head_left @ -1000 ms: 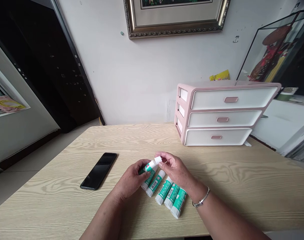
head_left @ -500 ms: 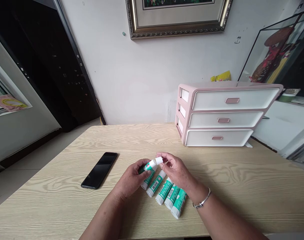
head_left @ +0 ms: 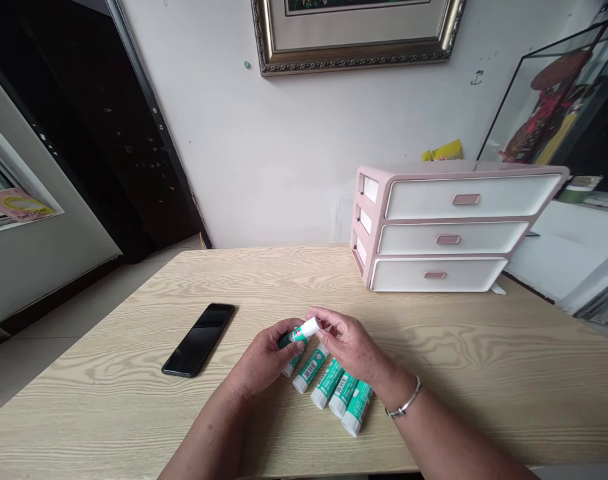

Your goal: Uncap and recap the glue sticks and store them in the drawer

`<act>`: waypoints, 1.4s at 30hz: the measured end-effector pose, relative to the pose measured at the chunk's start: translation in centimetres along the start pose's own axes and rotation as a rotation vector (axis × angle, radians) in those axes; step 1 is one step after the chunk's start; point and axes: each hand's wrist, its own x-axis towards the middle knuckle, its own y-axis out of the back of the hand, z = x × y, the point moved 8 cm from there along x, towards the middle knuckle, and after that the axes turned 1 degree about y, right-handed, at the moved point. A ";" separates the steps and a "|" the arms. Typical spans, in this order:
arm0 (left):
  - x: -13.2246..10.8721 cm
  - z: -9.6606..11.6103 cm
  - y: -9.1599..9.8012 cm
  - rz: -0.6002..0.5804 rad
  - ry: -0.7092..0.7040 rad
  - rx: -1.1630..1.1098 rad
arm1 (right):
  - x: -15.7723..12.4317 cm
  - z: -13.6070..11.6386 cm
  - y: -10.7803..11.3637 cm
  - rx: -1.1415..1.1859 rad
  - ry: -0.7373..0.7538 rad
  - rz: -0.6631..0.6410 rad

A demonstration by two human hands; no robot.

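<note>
In my left hand [head_left: 264, 360], closed around its green body, is a glue stick [head_left: 293, 336] tilted up to the right. Its white cap [head_left: 311, 326] sits over the upper end, and my right hand [head_left: 353, 348] pinches that cap between thumb and fingers. Below the hands several more green and white glue sticks lie side by side on a slant, among them one with a barcode [head_left: 311, 368] and the nearest one [head_left: 357, 408]. My right hand and wrist cover the upper ends of some of them.
A black phone [head_left: 199, 340] lies left of my hands on the wooden table [head_left: 264, 280]. At the back right stands a pink and white drawer unit [head_left: 447, 239], with a yellow packet [head_left: 444, 151] behind its top. The wall [head_left: 284, 160] rises behind the table.
The cap, held apart from the tip of the glue stick before, is now over its end. My right hand has shifted slightly left towards my left hand.
</note>
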 end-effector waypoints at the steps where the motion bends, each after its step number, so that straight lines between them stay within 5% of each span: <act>1: 0.0 0.1 0.0 0.000 -0.006 0.010 | 0.0 0.0 -0.2 -0.007 -0.001 -0.011; 12: -0.3 0.7 -0.1 0.055 0.094 -0.032 | -0.6 -0.6 -1.2 0.019 0.054 -0.041; 21: -0.3 -0.2 1.6 0.227 0.154 0.005 | -0.3 0.5 1.3 0.055 -0.016 0.154; 29: -0.6 -0.7 2.6 0.344 0.151 -0.143 | -0.2 1.2 1.4 0.013 -0.064 0.159; 42: -0.7 -1.0 3.7 0.414 0.155 -0.102 | 0.5 4.0 3.3 0.051 -0.199 0.322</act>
